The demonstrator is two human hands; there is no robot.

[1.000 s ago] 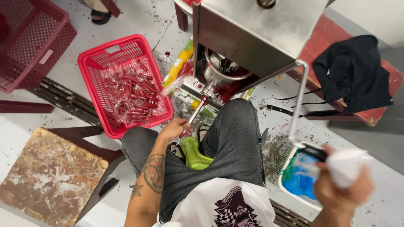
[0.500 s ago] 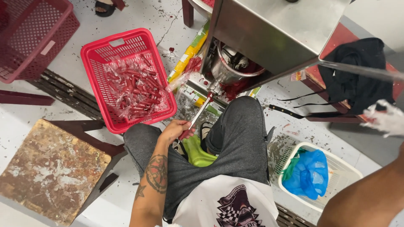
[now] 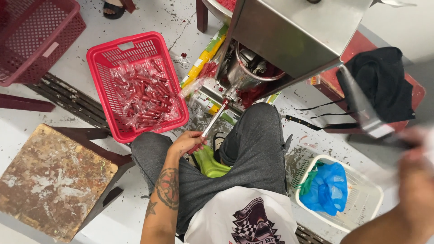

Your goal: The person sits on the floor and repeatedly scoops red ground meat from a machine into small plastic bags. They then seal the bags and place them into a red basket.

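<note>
1. The person sits in front of a steel machine (image 3: 294, 36), with grey-trousered knees under its spout (image 3: 228, 92).
2. The left hand (image 3: 187, 143) is closed around a thin lever (image 3: 212, 122) with a red grip; the lever runs up to the spout, so the step in hand looks like the filling or sealing of a packet.
3. A clear filled packet (image 3: 194, 83) hangs just left of the spout, above the floor.
4. The right hand (image 3: 413, 180) is on the right edge, raised and blurred; I cannot tell if it is spread or closed.
5. The red basket (image 3: 97, 58) on the far left holds many filled red packets (image 3: 144, 97).
6. A white basket (image 3: 361, 203) near right holds a blue bag (image 3: 327, 187).
7. Next, I judge, the packet must come free and go left into the red basket, which calls for a free hand.
</note>
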